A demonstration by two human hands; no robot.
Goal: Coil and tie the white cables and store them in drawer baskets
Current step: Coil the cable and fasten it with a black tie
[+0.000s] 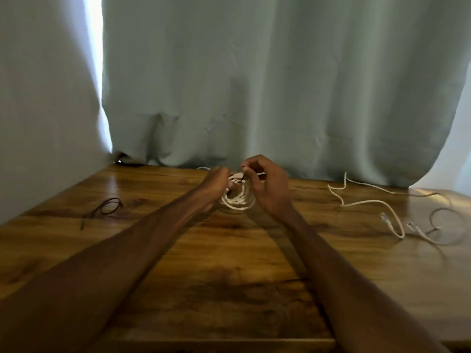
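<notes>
Now the left grip (215, 183) holds the coiled white cable (238, 200) at the far middle of the counter (229, 263). The right grip (267, 189) pinches a thin dark tie (241, 178) at its top.

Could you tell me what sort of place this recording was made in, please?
Probably a room at home: a wooden table beside a plain wall, a pale curtain hanging behind it, and loose white cables lying on it.
</notes>
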